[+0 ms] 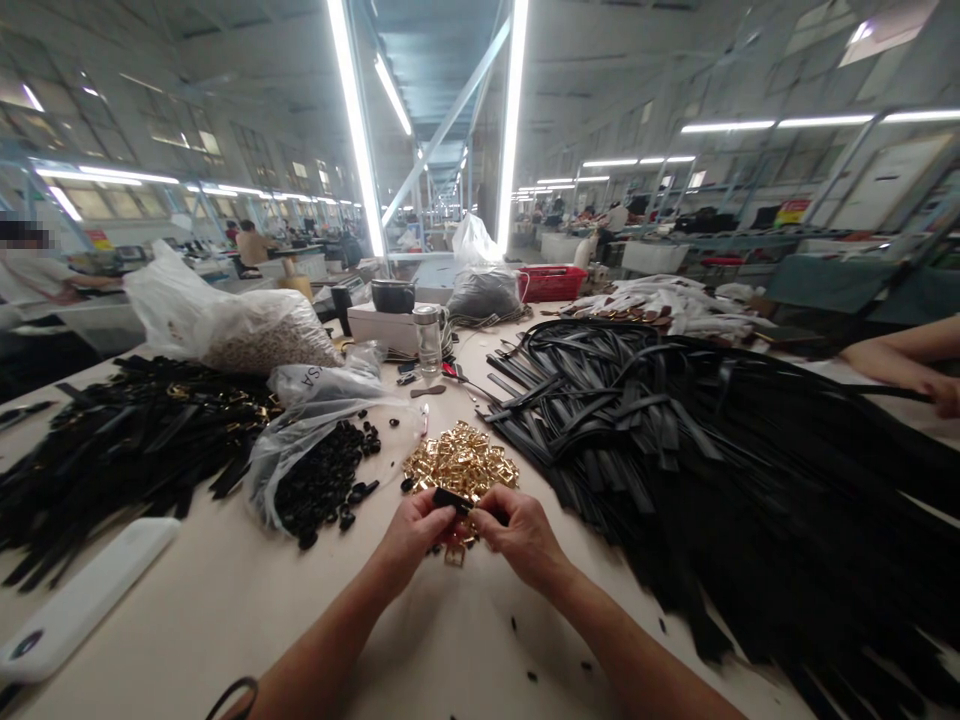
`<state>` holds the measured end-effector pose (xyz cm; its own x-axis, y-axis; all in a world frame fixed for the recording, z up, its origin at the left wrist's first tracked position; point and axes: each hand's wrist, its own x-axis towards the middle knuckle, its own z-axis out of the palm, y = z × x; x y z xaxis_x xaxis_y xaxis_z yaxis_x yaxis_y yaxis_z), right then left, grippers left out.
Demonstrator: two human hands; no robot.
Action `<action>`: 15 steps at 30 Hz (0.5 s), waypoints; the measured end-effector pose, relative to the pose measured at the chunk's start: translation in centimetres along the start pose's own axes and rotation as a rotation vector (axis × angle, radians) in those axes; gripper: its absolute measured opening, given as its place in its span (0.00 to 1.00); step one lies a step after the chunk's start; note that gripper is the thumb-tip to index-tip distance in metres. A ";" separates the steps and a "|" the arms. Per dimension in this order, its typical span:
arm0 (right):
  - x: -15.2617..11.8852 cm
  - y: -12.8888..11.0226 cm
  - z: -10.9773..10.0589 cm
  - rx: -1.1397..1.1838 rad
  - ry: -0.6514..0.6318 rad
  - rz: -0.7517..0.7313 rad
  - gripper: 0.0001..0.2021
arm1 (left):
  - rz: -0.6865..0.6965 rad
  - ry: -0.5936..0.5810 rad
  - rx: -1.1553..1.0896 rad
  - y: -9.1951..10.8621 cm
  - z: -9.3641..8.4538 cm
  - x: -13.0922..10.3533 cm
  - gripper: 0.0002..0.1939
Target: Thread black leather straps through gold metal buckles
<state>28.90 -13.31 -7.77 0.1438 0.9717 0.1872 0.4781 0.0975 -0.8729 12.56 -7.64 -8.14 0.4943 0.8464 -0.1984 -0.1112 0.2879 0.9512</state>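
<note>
My left hand (415, 533) and my right hand (519, 535) meet over the pale table (420, 640), both pinching a short black strap piece (452, 499). A gold buckle (454, 553) hangs below it between the hands. Just beyond lies a heap of gold buckles (461, 462). To the left, small black loops (324, 484) spill from a clear plastic bag (315, 420).
A big pile of black straps (720, 460) fills the right side; finished black straps with gold buckles (135, 440) lie left. A white phone (82, 600) rests near left. Another person's arm (907, 362) reaches in at far right. Bags, a bottle (429, 338) and a red basket (553, 283) stand behind.
</note>
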 end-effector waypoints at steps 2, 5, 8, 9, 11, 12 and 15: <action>0.0 -0.1 -0.2 -0.013 0.001 0.007 0.10 | 0.028 -0.006 0.045 0.2 0.1 -0.2 0.13; 0.1 -0.1 -0.5 -0.019 0.007 0.013 0.09 | 0.068 -0.025 0.100 0.5 0.1 -0.4 0.14; 0.1 -0.2 -0.6 -0.003 0.019 0.008 0.09 | 0.071 -0.055 0.110 0.7 0.2 -0.5 0.18; 0.0 -0.2 -0.6 0.011 0.019 0.008 0.08 | 0.054 -0.062 0.104 0.7 0.3 -0.6 0.19; -0.4 -0.3 -0.4 0.042 0.008 0.012 0.07 | 0.007 -0.075 0.089 0.6 0.5 -0.9 0.22; -0.6 -0.3 -0.3 0.050 -0.009 0.014 0.06 | -0.018 -0.090 0.093 0.5 0.6 -1.0 0.24; -0.9 0.3 0.1 0.000 -0.017 0.019 0.05 | -0.028 -0.047 0.085 0.1 0.7 -0.8 0.27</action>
<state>28.82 -14.10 -8.21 0.1380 0.9770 0.1628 0.4750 0.0790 -0.8764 12.77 -8.61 -7.74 0.5359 0.8161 -0.2162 -0.0238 0.2706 0.9624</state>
